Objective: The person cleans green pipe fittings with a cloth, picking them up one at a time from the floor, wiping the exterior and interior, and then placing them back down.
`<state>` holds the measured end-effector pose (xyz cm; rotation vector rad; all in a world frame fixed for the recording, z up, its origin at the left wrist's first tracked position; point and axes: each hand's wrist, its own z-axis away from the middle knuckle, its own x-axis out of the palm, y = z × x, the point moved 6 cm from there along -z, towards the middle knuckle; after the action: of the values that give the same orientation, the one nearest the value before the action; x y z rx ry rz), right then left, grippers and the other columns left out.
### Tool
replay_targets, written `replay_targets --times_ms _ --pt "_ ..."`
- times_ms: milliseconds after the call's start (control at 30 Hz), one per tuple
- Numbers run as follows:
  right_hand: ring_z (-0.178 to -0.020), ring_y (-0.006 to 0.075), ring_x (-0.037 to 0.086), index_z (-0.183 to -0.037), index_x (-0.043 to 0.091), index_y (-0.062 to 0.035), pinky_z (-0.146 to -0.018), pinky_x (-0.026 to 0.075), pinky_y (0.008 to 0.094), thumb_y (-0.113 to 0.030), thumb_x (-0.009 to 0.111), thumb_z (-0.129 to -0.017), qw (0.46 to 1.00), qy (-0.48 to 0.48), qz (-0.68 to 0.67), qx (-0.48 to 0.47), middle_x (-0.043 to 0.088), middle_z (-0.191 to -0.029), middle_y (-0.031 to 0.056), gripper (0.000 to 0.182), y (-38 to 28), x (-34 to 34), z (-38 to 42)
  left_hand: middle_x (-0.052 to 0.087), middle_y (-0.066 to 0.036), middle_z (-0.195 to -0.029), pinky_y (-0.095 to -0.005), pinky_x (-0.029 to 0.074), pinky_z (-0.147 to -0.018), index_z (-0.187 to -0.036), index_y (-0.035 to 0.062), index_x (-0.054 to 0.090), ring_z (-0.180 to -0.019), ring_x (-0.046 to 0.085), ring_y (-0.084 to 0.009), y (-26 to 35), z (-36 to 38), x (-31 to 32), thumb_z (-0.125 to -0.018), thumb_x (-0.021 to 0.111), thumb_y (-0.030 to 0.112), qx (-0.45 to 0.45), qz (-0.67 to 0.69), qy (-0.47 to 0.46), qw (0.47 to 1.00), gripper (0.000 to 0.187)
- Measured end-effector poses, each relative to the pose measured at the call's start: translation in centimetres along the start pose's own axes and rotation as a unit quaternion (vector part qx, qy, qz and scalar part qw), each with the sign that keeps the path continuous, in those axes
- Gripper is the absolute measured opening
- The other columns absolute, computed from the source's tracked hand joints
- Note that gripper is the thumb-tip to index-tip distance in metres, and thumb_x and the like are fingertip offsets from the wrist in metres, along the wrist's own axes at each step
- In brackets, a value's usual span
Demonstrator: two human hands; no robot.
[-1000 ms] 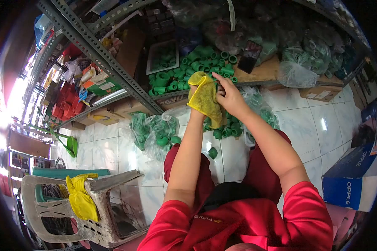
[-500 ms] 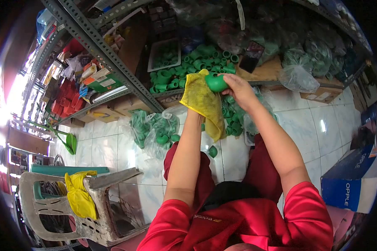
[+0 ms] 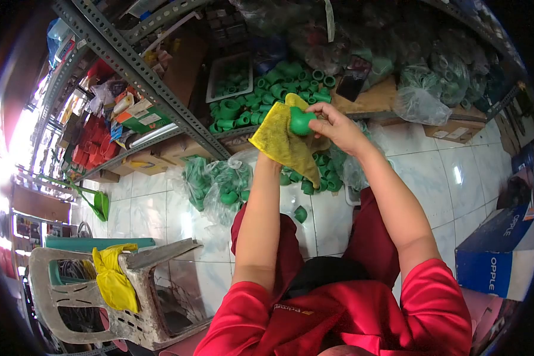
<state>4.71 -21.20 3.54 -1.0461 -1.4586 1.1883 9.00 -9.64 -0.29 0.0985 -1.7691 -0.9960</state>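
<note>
A dirty yellow cloth covers my left hand, whose fingers are hidden beneath it. Against the upper part of the cloth rests a rounded green fitting. My right hand grips this fitting from the right between thumb and fingers. Behind the hands, many green pipe fittings are heaped on the low shelf. More green fittings lie on the floor below the cloth, and a single one sits on the tiles between my legs.
Plastic bags of green fittings lie on the floor at left. A plastic chair with a yellow cloth stands lower left. A blue and white box is at right. Metal shelf beams cross the upper left.
The green fitting has turned in my right hand and shifted slightly left and down against the cloth. The cloth's hanging end has swung and folded, showing more fittings below.
</note>
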Motion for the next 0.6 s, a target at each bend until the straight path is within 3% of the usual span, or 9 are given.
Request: replay_targets --times_ms 67,233,300,333,367,433,467,567,600 --pt "-0.077 0.0059 0.048 -0.106 0.044 -0.0046 -0.068 0.041 0.0213 -0.013 0.059 -0.079 0.991 -0.065 0.09 -0.072 0.051 -0.088 0.0013 0.033 0.3 0.6 -0.1 0.056 -0.007 -0.094 -0.0326 0.047 -0.072 -0.101 0.0041 0.051 -0.082 0.055 -0.018 0.6 0.5 0.0 -0.084 0.047 0.03 -0.034 0.047 0.044 0.997 0.032" --pt "-0.076 0.0077 0.049 -0.108 0.045 -0.0053 -0.067 0.042 0.0215 -0.018 0.054 -0.082 0.982 -0.036 0.144 -0.113 0.052 -0.09 0.0029 0.03 0.1 1.4 -0.1 0.056 -0.007 -0.091 -0.031 0.046 -0.072 -0.1 0.0041 0.051 -0.081 0.055 -0.0181 1.2 0.3 0.0 -0.085 0.045 0.029 -0.03 0.029 0.034 0.999 0.03" --pt "-0.074 0.0099 0.051 -0.109 0.046 -0.0051 -0.063 0.042 0.0214 -0.024 0.047 -0.086 0.998 0.038 -0.047 -0.002 0.052 -0.091 0.0044 0.03 0.9 0.5 -0.7 0.056 -0.006 -0.09 -0.0297 0.046 -0.071 -0.1 0.0039 0.051 -0.08 0.055 -0.0177 1.3 0.7 1.0 -0.085 0.045 0.028 -0.027 0.043 0.043 0.998 0.029" --pt "-0.063 0.0107 0.051 -0.105 0.048 -0.0043 -0.054 0.041 0.0207 -0.031 0.038 -0.089 0.991 0.075 -0.107 -0.001 0.053 -0.082 0.0042 0.033 1.1 0.1 -0.9 0.056 -0.005 -0.088 -0.0283 0.045 -0.07 -0.098 0.0038 0.051 -0.079 0.054 -0.0163 1.7 0.8 2.2 -0.085 0.046 0.026 0.029 -0.115 -0.01 0.993 0.026" --pt "-0.063 0.0107 0.051 -0.105 0.048 -0.0043 -0.054 0.041 0.0207 -0.031 0.038 -0.089 0.991 0.074 -0.107 -0.001 0.053 -0.082 0.0042 0.033 1.4 -0.4 -1.1 0.056 -0.004 -0.087 -0.027 0.044 -0.068 -0.097 0.0038 0.052 -0.078 0.054 -0.0149 1.7 1.0 3.5 -0.085 0.048 0.023 0.083 -0.271 -0.063 0.957 0.023" --pt "-0.051 0.0105 0.049 -0.1 0.049 -0.0037 -0.046 0.039 0.0206 -0.035 0.036 -0.089 0.988 0.067 -0.13 0.053 0.052 -0.07 0.0029 0.036 2.3 -1.6 -1.2 0.057 -0.003 -0.084 -0.023 0.041 -0.066 -0.094 0.004 0.053 -0.074 0.051 -0.0089 0.5 1.2 1.4 -0.08 0.057 0.015 0.04 -0.331 0.094 0.938 0.018" --pt "-0.045 0.0105 0.046 -0.096 0.049 -0.0044 -0.04 0.036 0.0214 -0.041 0.035 -0.088 0.988 0.102 -0.044 0.109 0.052 -0.064 0.0033 0.04 2.9 -1.8 -0.9 0.057 -0.001 -0.083 -0.022 0.041 -0.065 -0.095 0.0037 0.054 -0.072 0.051 -0.0078 0.4 1.2 1.1 -0.081 0.056 0.016 0.048 -0.334 0.105 0.936 0.019" --pt "-0.047 0.0114 0.048 -0.101 0.048 -0.0037 -0.041 0.037 0.0211 -0.043 0.035 -0.087 0.979 0.178 0.025 0.1 0.054 -0.068 0.0071 0.043 2.9 -1.2 -0.6 0.057 0.0 -0.082 -0.0211 0.041 -0.065 -0.094 0.003 0.055 -0.071 0.051 -0.0067 0.6 1.2 0.4 -0.082 0.054 0.017 0.076 -0.36 0.157 0.917 0.019" --pt "-0.048 0.0127 0.049 -0.106 0.046 -0.002 -0.041 0.037 0.0233 -0.044 0.038 -0.086 0.981 0.177 0.076 0.039 0.055 -0.071 0.0098 0.047 3.4 -1.5 -1.2 0.058 0.0 -0.081 -0.0213 0.042 -0.065 -0.093 0.0026 0.056 -0.071 0.052 -0.0067 1.0 1.3 0.2 -0.083 0.054 0.018 0.094 -0.382 0.195 0.899 0.019"
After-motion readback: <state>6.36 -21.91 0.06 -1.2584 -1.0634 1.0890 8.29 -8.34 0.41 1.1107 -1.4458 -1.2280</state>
